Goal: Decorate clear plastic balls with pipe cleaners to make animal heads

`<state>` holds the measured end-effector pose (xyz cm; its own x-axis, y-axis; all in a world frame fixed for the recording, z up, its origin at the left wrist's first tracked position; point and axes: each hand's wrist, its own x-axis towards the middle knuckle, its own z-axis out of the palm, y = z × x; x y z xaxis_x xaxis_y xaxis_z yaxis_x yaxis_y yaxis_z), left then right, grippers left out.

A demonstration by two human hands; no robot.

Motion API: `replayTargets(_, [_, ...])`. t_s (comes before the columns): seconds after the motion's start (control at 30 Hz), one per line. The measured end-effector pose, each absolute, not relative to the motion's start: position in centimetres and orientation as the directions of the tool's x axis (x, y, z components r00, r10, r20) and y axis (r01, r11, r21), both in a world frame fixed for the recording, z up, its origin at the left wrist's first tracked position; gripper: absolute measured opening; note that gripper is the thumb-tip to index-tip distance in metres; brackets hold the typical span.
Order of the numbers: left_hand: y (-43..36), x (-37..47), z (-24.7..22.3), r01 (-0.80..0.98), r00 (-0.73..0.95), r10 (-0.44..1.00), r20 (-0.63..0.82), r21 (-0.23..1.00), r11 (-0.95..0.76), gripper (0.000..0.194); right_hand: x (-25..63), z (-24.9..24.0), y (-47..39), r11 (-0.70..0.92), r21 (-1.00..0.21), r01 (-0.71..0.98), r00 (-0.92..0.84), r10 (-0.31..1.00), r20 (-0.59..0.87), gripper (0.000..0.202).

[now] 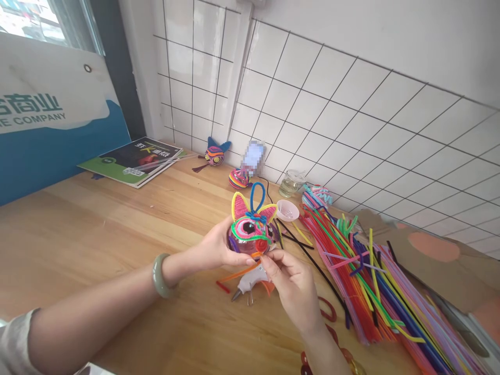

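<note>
My left hand [217, 247] is wrapped round the side of a cat-faced pipe-cleaner ornament [250, 242]. It has pink ears edged in yellow, a blue loop on top, a big black eye, a green outline and a red spiral nose. Close below the nose, the thumb and fingers of my right hand [294, 286] pinch an orange pipe cleaner [242, 273] against the ornament's lower edge. The pinched end is partly hidden by the fingertips. Under both hands a white glue gun [250, 279] lies on the table, its nozzle pointing left. A short red piece [223, 287] rests beside it.
Bundles of coloured pipe cleaners [363, 281] spread across the right side. Further back stand a glass jar [291, 185], a small white bowl [288, 210], a finished-looking mask ornament [215, 154], a striped ball [239, 179] and a blurred phone [253, 156]. A book [135, 160] lies back left.
</note>
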<state>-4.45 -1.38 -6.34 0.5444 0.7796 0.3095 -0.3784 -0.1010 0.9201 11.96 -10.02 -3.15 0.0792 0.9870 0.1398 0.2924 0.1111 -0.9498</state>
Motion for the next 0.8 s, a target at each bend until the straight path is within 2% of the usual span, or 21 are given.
replayTargets(0.23, [-1.44, -4.51, -6.36, -0.355, 0.543, 0.783, 0.303, 0.928, -0.113, 0.070, 11.99, -3.10, -10.15, 0.060, -0.967, 0.250, 0.057, 0.995, 0.076, 0.028])
replayTargets(0.47, [-1.19, -4.47, -6.84, -0.304, 0.528, 0.785, 0.324, 0.935, -0.182, 0.073, 12.18, -3.25, -10.08, 0.028, -0.956, 0.293, 0.067, 0.996, 0.050, 0.031])
replayTargets(0.8, [-1.34, -4.50, -6.63, -0.287, 0.538, 0.786, 0.305, 0.943, -0.170, 0.071, 12.17, -3.18, -10.09, 0.006, -0.961, 0.277, 0.079, 0.996, 0.029, 0.029])
